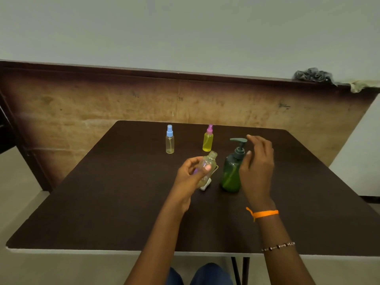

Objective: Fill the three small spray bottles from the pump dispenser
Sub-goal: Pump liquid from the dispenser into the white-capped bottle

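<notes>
the left hand [192, 173] grips an uncapped spray bottle [207, 168], tilted, almost empty — just beside the green pump dispenser [232, 174], which stands on the desk [102, 202] partly filled with liquid. the right hand [257, 165] hovers by the pump, fingers relaxed, holding nothing. farther back stand a blue-capped bottle [169, 141] with little inside and a pink-capped bottle [207, 140] — full of yellow liquid.

On the table [102, 202], two capped spray bottles [169, 139] stand behind the pump dispenser [231, 171]; an uncapped bottle [207, 167] is left of it.
</notes>
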A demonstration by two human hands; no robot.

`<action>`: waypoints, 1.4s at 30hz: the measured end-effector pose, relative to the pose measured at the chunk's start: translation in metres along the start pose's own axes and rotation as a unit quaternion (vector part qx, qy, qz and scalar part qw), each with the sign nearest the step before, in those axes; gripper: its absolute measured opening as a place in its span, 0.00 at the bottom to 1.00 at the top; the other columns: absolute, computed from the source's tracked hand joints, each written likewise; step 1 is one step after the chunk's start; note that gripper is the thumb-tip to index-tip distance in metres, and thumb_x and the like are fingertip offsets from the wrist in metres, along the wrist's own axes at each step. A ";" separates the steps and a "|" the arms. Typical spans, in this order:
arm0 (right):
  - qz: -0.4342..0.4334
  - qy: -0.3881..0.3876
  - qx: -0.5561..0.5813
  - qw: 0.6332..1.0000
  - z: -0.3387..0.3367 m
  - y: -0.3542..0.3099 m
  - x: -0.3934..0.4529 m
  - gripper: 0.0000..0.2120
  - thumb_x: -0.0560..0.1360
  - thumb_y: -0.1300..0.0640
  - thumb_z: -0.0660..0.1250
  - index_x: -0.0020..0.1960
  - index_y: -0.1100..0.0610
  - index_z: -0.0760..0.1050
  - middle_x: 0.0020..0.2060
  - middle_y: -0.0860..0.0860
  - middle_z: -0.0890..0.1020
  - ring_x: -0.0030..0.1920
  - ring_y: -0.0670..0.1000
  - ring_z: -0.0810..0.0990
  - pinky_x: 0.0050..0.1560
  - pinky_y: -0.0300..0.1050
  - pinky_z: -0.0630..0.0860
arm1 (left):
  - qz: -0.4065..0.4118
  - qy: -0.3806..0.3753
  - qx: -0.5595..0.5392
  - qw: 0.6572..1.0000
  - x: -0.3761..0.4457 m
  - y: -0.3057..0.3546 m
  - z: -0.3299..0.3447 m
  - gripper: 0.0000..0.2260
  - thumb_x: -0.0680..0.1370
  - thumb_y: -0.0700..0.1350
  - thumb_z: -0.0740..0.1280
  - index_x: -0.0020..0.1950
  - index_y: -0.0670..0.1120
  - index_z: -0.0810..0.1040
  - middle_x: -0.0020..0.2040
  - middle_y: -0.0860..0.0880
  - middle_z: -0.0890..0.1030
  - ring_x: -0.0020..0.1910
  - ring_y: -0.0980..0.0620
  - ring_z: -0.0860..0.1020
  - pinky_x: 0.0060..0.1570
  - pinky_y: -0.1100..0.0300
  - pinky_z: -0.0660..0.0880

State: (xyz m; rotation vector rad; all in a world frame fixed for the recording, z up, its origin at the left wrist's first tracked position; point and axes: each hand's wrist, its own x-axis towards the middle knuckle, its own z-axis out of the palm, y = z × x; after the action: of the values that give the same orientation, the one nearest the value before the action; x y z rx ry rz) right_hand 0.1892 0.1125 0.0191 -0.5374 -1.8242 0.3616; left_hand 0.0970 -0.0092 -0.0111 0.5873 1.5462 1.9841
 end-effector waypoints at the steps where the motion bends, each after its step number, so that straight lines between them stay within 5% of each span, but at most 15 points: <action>1: 0.001 -0.015 0.003 1.000 0.004 0.002 0.006 0.18 0.73 0.74 0.60 0.61 0.64 0.73 0.58 0.59 0.73 0.59 0.52 0.72 0.61 0.28 0.62 | 0.003 -0.005 -0.004 1.000 0.003 0.002 0.005 0.15 0.73 0.43 0.70 0.59 0.47 0.76 0.56 0.49 0.80 0.55 0.54 0.78 0.54 0.55 0.76; 5: 0.001 -0.058 0.033 0.998 0.018 0.009 0.015 0.13 0.73 0.73 0.63 0.56 0.64 0.76 0.54 0.56 0.76 0.52 0.47 0.74 0.55 0.37 0.72 | 0.009 -0.003 -0.013 1.000 0.013 0.007 0.017 0.15 0.73 0.40 0.70 0.60 0.45 0.76 0.58 0.48 0.79 0.57 0.53 0.78 0.53 0.59 0.77; 9: -0.007 -0.064 0.066 0.996 0.020 0.015 0.022 0.14 0.71 0.76 0.62 0.50 0.62 0.77 0.48 0.54 0.78 0.47 0.42 0.74 0.49 0.24 0.67 | 0.016 0.004 -0.022 1.000 0.021 0.010 0.023 0.12 0.74 0.38 0.69 0.57 0.46 0.76 0.55 0.49 0.79 0.54 0.53 0.78 0.52 0.61 0.76; 12: -0.020 -0.079 0.075 0.994 0.022 0.016 0.023 0.14 0.71 0.76 0.61 0.50 0.62 0.77 0.47 0.52 0.78 0.47 0.39 0.73 0.50 0.23 0.66 | 0.017 -0.001 -0.019 1.000 0.025 0.010 0.025 0.13 0.75 0.38 0.68 0.58 0.45 0.76 0.57 0.47 0.79 0.56 0.51 0.78 0.54 0.61 0.76; 20: -0.048 -0.067 0.008 0.997 0.021 0.022 0.019 0.14 0.73 0.74 0.62 0.55 0.64 0.78 0.52 0.58 0.80 0.55 0.54 0.78 0.59 0.31 0.67 | 0.003 -0.026 -0.023 0.999 0.032 0.012 0.034 0.15 0.76 0.40 0.67 0.63 0.46 0.74 0.61 0.47 0.78 0.60 0.50 0.77 0.57 0.56 0.76; 29: -0.068 -0.067 -0.041 0.995 0.025 0.020 0.009 0.24 0.70 0.62 0.49 0.59 0.66 0.76 0.55 0.60 0.78 0.59 0.57 0.76 0.62 0.47 0.72 | 0.010 -0.038 -0.032 0.999 0.033 0.011 0.037 0.15 0.77 0.36 0.65 0.63 0.45 0.73 0.60 0.47 0.78 0.59 0.51 0.77 0.59 0.54 0.75; 38: -0.075 -0.073 -0.082 0.991 0.031 0.020 0.002 0.21 0.70 0.65 0.53 0.57 0.67 0.76 0.52 0.60 0.79 0.55 0.57 0.77 0.54 0.47 0.76 | 0.013 -0.039 -0.024 0.999 0.036 0.005 0.030 0.17 0.76 0.35 0.65 0.64 0.45 0.73 0.61 0.45 0.78 0.60 0.49 0.77 0.62 0.50 0.73; 42: -0.079 -0.074 -0.100 0.989 0.023 0.009 0.011 0.23 0.68 0.63 0.49 0.54 0.67 0.77 0.48 0.59 0.79 0.48 0.59 0.79 0.42 0.48 0.79 | 0.023 -0.051 -0.015 0.998 0.032 0.010 0.028 0.18 0.76 0.32 0.63 0.65 0.44 0.72 0.60 0.46 0.78 0.59 0.50 0.77 0.54 0.62 0.76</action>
State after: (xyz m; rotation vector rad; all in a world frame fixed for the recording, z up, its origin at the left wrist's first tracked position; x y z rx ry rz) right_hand 0.1664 0.1259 0.0164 -0.5101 -2.0454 0.1141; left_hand 0.0897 0.0304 0.0056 0.7073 1.4523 1.9761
